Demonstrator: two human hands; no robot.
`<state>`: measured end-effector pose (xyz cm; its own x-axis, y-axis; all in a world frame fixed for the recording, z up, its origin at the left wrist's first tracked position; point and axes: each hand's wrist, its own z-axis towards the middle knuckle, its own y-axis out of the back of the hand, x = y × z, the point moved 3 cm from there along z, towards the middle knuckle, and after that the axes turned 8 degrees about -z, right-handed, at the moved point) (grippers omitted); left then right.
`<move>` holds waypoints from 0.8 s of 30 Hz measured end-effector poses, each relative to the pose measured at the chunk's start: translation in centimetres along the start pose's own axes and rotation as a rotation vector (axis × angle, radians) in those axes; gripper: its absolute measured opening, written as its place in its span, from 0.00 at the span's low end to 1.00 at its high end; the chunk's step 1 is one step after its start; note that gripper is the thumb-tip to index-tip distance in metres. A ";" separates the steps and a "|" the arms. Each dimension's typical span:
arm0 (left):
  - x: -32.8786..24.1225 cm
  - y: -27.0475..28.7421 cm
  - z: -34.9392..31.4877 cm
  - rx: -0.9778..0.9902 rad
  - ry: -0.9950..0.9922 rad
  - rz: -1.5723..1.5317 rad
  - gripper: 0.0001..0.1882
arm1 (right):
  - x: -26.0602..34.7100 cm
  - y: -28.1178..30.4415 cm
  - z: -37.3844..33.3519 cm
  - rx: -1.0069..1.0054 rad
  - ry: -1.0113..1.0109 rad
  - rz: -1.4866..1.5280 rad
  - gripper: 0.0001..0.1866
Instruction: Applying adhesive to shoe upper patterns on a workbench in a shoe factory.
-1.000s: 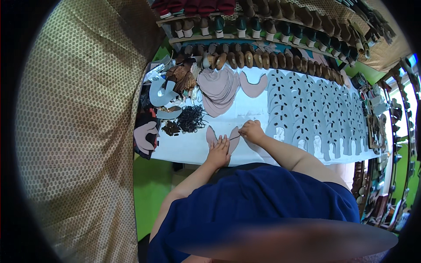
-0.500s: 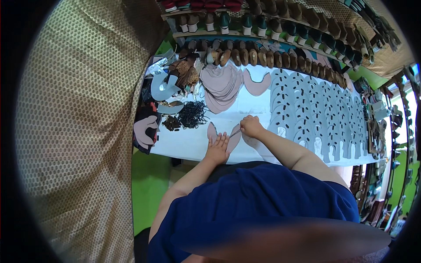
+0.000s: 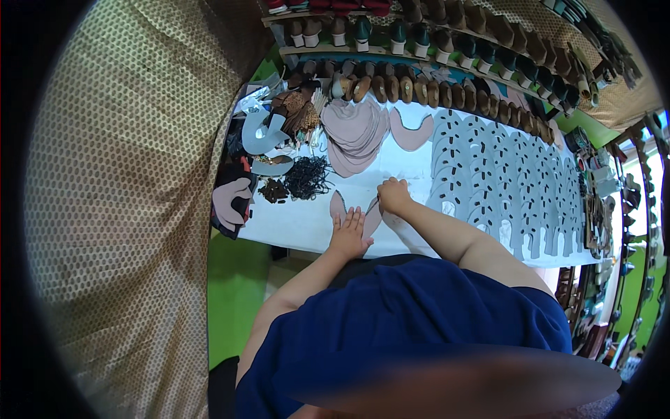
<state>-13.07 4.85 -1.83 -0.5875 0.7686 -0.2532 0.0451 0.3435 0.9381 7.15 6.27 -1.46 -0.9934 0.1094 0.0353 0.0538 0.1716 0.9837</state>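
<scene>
A pink U-shaped shoe-upper piece [image 3: 338, 204] lies at the near edge of the white table, with a dark trim along its inner edge. My left hand [image 3: 350, 235] rests flat on the lower part of this piece, fingers stretched out. At the tip of its right arm, my right hand [image 3: 395, 195] is closed in a pinch. What sits between those fingers is too small to make out. Just beyond, to the left, is a tangle of thin black strips [image 3: 307, 177]. Short brown pieces [image 3: 273, 190] lie beside the tangle.
Pink cut pieces [image 3: 354, 143] are stacked behind my hands, beside a single trimmed one [image 3: 411, 133]. Overlapping grey pieces [image 3: 481, 164] with small black strips cover the table's right side. Shoes [image 3: 403, 89] line the back and shelves. A patterned curtain [image 3: 132, 209] hangs at left.
My right hand has moved slightly left and away from me along the piece's right arm. The left hand stays pressed on the piece, its thumb now more spread. The view has shifted a little.
</scene>
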 end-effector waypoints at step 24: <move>0.3 1.5 1.6 0.033 -0.016 -0.017 0.39 | 0.8 0.4 1.4 -0.106 0.013 -0.061 0.08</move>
<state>-11.90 6.50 -0.94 -0.5752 0.7710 -0.2732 0.0616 0.3739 0.9254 6.52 7.83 -1.28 -0.9957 0.0893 -0.0236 -0.0171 0.0733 0.9972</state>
